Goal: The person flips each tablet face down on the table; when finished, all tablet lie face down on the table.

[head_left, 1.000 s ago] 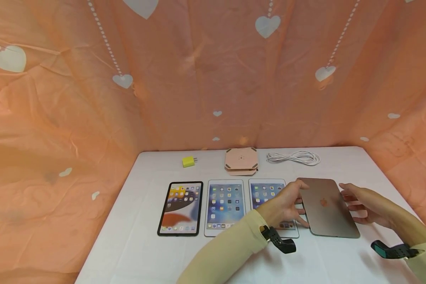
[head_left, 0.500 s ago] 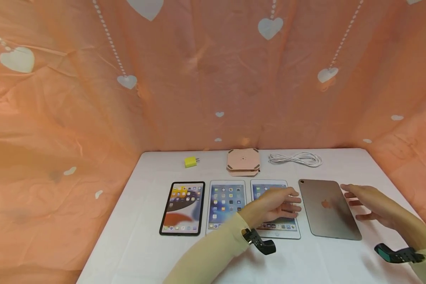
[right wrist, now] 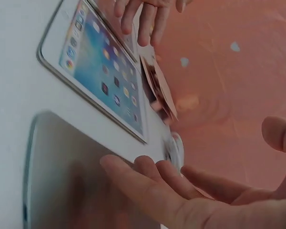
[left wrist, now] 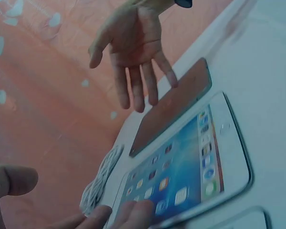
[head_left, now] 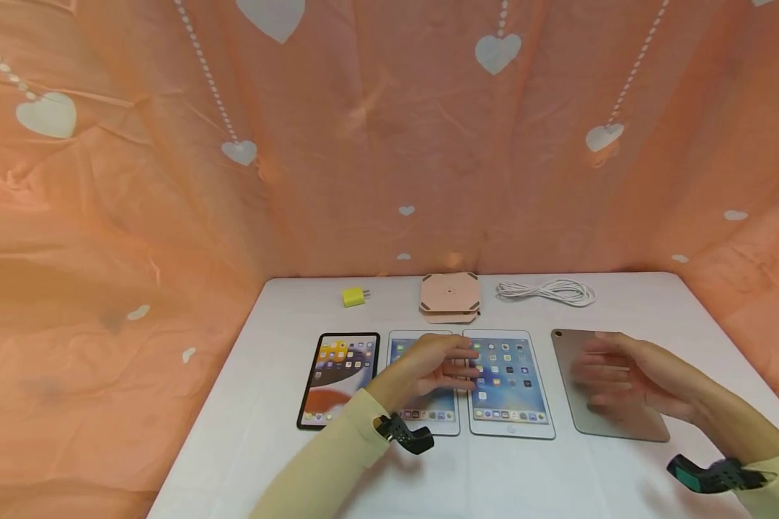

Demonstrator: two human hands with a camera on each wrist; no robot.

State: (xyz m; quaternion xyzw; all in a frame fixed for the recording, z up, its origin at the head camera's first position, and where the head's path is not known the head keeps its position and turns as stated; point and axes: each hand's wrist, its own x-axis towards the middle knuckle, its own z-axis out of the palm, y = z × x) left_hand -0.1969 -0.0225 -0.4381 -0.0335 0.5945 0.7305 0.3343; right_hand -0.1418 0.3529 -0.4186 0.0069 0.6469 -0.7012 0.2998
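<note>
Four tablets is more than I count, so several tablets lie in a row in the head view. My left hand (head_left: 431,366) is over a white tablet (head_left: 444,427), its fingers extended toward a second white tablet (head_left: 509,378) with a lit icon screen. My right hand (head_left: 630,375), blurred, hovers over a tablet lying face down (head_left: 574,404), its grey-brown back up. A black-rimmed tablet (head_left: 337,375) lies at the left end, partly behind my left sleeve. Neither hand holds anything. In the left wrist view the right hand (left wrist: 136,52) shows its palm with fingers spread.
Behind the row are a yellow charger plug (head_left: 353,297), a folded pink stand (head_left: 450,294) and a coiled white cable (head_left: 548,292). The white tabletop (head_left: 493,476) ends at an orange curtain (head_left: 363,144) with hearts.
My left hand has left the face-down tablet's edge and moved left across the white tablets. My right hand has moved from that tablet's right edge to above its back.
</note>
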